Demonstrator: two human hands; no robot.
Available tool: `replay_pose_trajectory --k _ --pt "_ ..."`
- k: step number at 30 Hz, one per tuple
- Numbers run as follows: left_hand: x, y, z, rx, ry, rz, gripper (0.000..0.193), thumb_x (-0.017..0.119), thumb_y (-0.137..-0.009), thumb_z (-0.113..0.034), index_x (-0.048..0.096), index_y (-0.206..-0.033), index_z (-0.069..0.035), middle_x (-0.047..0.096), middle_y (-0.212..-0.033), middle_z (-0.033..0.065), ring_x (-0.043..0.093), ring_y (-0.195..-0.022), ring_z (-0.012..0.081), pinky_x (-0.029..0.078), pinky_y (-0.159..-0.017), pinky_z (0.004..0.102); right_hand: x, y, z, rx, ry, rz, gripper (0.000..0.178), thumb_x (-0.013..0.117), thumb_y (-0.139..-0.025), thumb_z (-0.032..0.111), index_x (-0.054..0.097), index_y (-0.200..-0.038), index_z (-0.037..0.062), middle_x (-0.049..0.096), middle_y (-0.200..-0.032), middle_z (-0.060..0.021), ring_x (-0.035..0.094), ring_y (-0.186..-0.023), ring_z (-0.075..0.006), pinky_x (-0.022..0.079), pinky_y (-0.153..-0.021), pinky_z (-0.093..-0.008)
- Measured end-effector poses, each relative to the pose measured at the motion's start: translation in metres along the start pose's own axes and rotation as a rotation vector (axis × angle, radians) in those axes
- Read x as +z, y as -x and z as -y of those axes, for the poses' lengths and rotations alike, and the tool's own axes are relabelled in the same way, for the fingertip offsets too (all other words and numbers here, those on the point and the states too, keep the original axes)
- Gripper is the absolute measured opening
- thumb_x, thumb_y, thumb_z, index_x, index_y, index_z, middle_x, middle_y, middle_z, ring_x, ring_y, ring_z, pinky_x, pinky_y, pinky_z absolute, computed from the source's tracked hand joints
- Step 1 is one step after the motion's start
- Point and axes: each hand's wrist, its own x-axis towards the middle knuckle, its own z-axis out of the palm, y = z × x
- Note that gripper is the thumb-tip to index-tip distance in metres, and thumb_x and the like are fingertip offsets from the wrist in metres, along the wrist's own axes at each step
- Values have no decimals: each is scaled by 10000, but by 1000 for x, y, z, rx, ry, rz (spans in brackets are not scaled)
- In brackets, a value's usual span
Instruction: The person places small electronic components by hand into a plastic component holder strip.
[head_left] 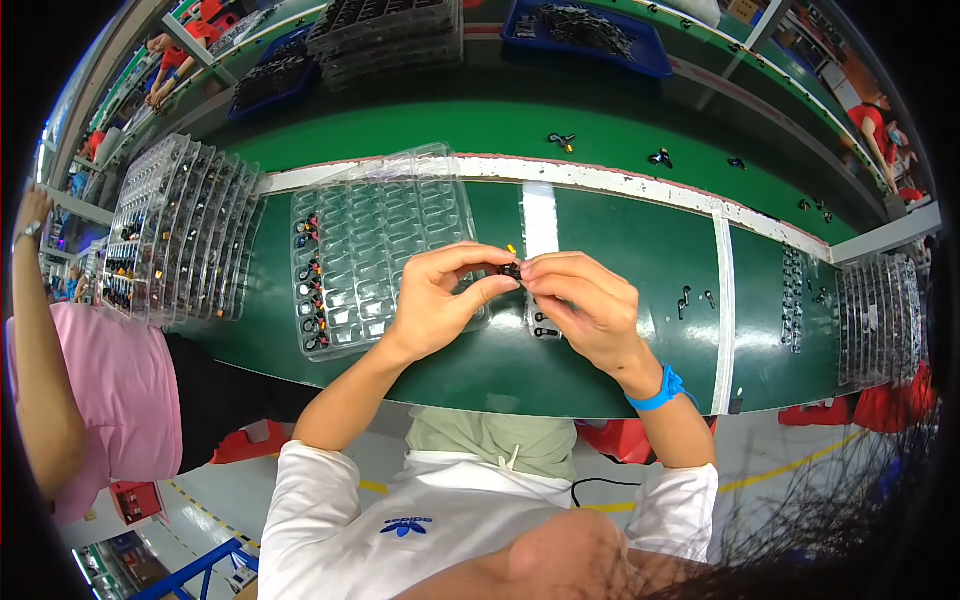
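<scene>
My left hand [437, 302] and my right hand [590, 305] meet over the middle of the green table, fingertips pinched together on a small black part [511, 270]. It looks like an earbud piece, with a yellow bit showing just above; the fingers cover most of it. Beneath my left hand and to its left lies a clear plastic tray [372, 235] of moulded pockets. Small dark parts [312, 280] fill its leftmost column. Partly hidden below my right hand, a few black stemmed pieces [543, 327] rest on a small pale strip.
Stacks of filled clear trays stand at the left [185, 230] and right [880, 320]. Beyond the white ledge [640, 178], a green belt [480, 125] carries scattered parts [660, 158]. A blue bin [590, 40] sits at the back. A person in pink [125, 390] is close on the left.
</scene>
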Motion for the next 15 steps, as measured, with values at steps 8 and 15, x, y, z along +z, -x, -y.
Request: replay_pose_trajectory --k 8,15 --pt "-1 -4 -3 320 -340 -20 229 792 -825 98 758 -1045 43 758 -1049 175 723 -1020 272 584 -892 361 1 -3 2 237 -59 -30 203 798 -816 -59 727 -1005 -33 736 -1010 -142 725 -864 -257 593 -748 -330" --pt "-2 -4 -7 342 -429 15 211 799 -813 91 763 -1015 41 763 -1032 171 729 -997 274 585 -877 356 2 1 -2 95 73 80 168 778 -846 -31 720 -1004 -30 709 -939 -138 685 -782 -277 546 -662 -355"
